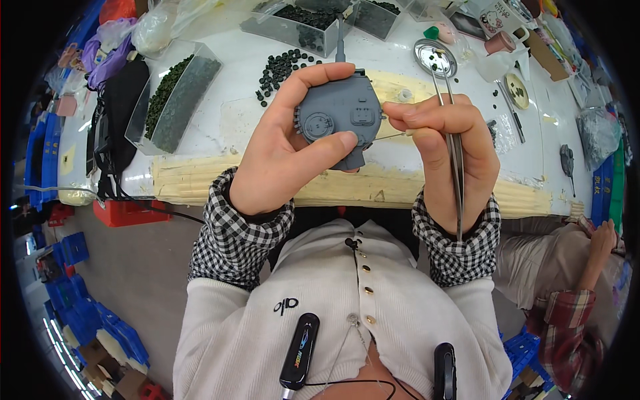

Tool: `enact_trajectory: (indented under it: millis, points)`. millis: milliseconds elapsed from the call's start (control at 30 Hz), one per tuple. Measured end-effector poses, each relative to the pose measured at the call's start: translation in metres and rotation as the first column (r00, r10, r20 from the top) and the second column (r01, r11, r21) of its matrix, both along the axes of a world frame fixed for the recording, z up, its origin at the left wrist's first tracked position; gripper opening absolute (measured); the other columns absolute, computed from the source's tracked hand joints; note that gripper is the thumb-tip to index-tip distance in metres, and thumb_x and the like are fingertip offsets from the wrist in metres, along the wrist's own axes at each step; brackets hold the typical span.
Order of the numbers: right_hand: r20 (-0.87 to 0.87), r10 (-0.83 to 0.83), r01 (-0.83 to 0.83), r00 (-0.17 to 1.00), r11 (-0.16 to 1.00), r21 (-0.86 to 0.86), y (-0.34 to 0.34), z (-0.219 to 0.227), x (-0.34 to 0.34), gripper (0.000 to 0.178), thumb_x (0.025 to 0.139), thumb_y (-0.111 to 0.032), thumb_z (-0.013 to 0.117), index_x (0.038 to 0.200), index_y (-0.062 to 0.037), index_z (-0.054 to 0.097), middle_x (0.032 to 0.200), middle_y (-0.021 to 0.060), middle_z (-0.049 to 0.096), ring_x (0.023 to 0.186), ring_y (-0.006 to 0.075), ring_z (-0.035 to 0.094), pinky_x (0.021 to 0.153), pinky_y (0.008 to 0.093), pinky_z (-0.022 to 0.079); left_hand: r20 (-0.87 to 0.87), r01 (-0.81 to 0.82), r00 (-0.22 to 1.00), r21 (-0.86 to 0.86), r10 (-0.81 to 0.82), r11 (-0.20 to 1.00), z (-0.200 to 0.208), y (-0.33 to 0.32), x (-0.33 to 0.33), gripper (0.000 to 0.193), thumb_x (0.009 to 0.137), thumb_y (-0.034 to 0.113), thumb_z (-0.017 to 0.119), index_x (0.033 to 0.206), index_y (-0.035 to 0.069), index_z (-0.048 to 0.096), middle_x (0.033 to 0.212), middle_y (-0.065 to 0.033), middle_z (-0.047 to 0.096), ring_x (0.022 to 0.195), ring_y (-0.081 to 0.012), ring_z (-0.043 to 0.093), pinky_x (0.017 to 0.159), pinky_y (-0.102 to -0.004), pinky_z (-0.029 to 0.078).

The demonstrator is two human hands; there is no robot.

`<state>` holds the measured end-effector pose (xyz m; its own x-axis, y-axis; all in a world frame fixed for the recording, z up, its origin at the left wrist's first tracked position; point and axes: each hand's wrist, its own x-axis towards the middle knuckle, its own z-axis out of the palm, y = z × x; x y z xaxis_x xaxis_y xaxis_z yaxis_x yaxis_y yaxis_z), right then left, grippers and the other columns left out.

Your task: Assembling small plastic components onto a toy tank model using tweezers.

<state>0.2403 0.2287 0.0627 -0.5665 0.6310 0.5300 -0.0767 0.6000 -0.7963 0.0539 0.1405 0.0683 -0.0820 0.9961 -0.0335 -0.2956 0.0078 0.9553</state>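
Observation:
My left hand (pixel 277 150) is closed round a grey model tank turret (pixel 345 100), its thumb pressed on the upper face near the lower edge. The turret's barrel (pixel 341 47) points away from me, and a round hatch shows on its left side. Metal tweezers (pixel 457 187) lie through my right hand (pixel 463 143), their tips pointing away over a small round dish (pixel 435 59). My right thumb and forefinger also pinch a thin, needle-like piece (pixel 389 137) that reaches toward the turret's right edge. Whether its tip touches the turret cannot be made out.
A clear bin (pixel 190 110) of small dark green parts stands left. Loose black wheels (pixel 277 72) lie beyond my left hand, before another clear bin (pixel 293 30). On the right are a yellowish dish (pixel 515 91) and a small grey part (pixel 567 160). Another person's arm (pixel 587 267) is at right.

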Motion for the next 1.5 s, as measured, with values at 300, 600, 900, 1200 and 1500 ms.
enact_trajectory:
  millis: [300, 600, 900, 1200, 1500]
  points:
    - [0.037, -0.006, 0.004, 0.999, 0.999, 0.053, 0.002, 0.0, 0.001, 0.017, 0.098, -0.014, 0.058, 0.098, 0.0031, 0.056, 0.097, 0.0155, 0.064, 0.093, 0.021, 0.065, 0.087, 0.0325, 0.052, -0.011, 0.007, 1.0, -0.009, -0.007, 1.0, 0.002, 0.001, 0.0, 0.057, 0.087, 0.001, 0.062, 0.139, 0.004, 0.039, 0.124, -0.0117, 0.051, 0.106, -0.0179, 0.059, 0.081, -0.0324, 0.06]
    - [0.015, -0.008, 0.008, 1.0, 1.0, 0.023, 0.003, 0.001, 0.0, 0.017, 0.099, -0.015, 0.055, 0.097, 0.0015, 0.056, 0.096, 0.0167, 0.068, 0.089, 0.0191, 0.064, 0.084, 0.0316, 0.052, 0.002, 0.01, 1.0, -0.004, -0.01, 1.0, 0.001, 0.001, -0.001, 0.057, 0.088, 0.001, 0.062, 0.14, 0.003, 0.038, 0.124, -0.0117, 0.05, 0.107, -0.0179, 0.058, 0.081, -0.0324, 0.06]
    - [-0.068, -0.316, 0.316, 0.946, 0.949, -0.015, 0.022, -0.009, 0.0, 0.01, 0.092, -0.005, 0.064, 0.096, 0.0022, 0.059, 0.084, 0.0082, 0.064, 0.075, 0.0164, 0.063, 0.067, 0.0274, 0.05, -0.024, 0.01, 1.0, 0.012, -0.01, 1.0, -0.002, 0.001, -0.003, 0.057, 0.087, 0.0, 0.062, 0.139, 0.004, 0.039, 0.125, -0.0115, 0.051, 0.107, -0.0169, 0.059, 0.082, -0.0309, 0.059]
    - [0.223, -0.54, 0.37, 0.812, 0.771, 0.518, 0.038, -0.016, 0.0, 0.012, 0.08, -0.004, 0.073, 0.088, -0.0029, 0.064, 0.081, 0.0111, 0.062, 0.073, 0.0276, 0.059, 0.065, 0.0345, 0.047, -0.06, -0.005, 0.998, 0.0, 0.005, 1.0, -0.001, 0.001, -0.004, 0.056, 0.089, -0.001, 0.061, 0.14, 0.003, 0.038, 0.129, -0.0119, 0.05, 0.109, -0.0174, 0.058, 0.083, -0.032, 0.059]
    - [0.014, -0.21, 0.206, 0.978, 0.968, 0.142, 0.01, 0.007, 0.008, 0.009, 0.088, -0.002, 0.067, 0.095, 0.0005, 0.063, 0.092, 0.011, 0.065, 0.086, 0.021, 0.062, 0.078, 0.0304, 0.048, -0.083, 0.02, 0.996, 0.131, -0.009, 0.991, -0.007, 0.0, 0.0, 0.073, 0.08, -0.006, 0.068, 0.143, 0.002, 0.033, 0.132, -0.0115, 0.045, 0.116, -0.0169, 0.055, 0.09, -0.0276, 0.055]
